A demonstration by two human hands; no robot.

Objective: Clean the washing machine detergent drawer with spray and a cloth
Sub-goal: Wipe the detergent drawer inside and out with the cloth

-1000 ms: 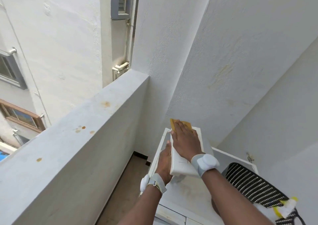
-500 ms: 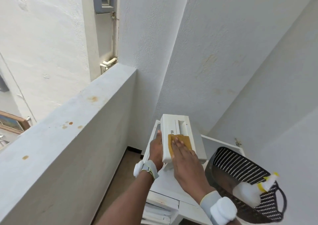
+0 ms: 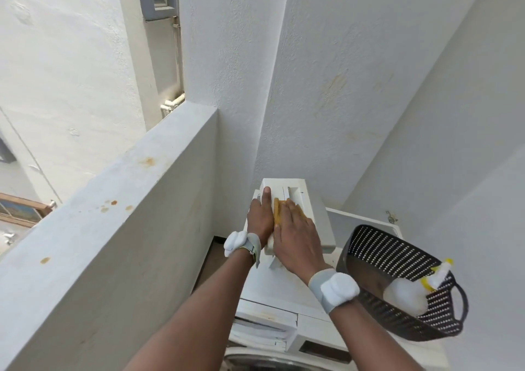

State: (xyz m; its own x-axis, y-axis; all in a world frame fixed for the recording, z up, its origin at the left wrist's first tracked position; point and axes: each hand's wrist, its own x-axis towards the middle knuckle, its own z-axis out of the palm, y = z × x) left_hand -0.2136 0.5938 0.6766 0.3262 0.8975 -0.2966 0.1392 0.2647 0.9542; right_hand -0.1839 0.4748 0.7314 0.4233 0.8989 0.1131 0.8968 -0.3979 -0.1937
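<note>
The white detergent drawer (image 3: 295,193) lies taken out on top of the white washing machine (image 3: 287,291), front panel facing up. My left hand (image 3: 260,218) grips its left edge, one finger stretched along the panel. My right hand (image 3: 297,235) lies flat on a yellow cloth (image 3: 277,210), pressing it against the drawer. Only a strip of the cloth shows between my hands. A white spray bottle (image 3: 409,295) with a yellow trigger lies in the black basket (image 3: 377,245) at the right.
A grey parapet wall (image 3: 119,214) runs along the left, close to the machine. White walls close the corner behind and to the right. The empty drawer slot (image 3: 326,349) shows on the machine's front. A narrow strip of floor (image 3: 211,252) lies between parapet and machine.
My right hand has drawn the cloth from the drawer's far end toward me. My left hand has shifted higher on the left edge. The view has tilted down and right, showing more of the basket.
</note>
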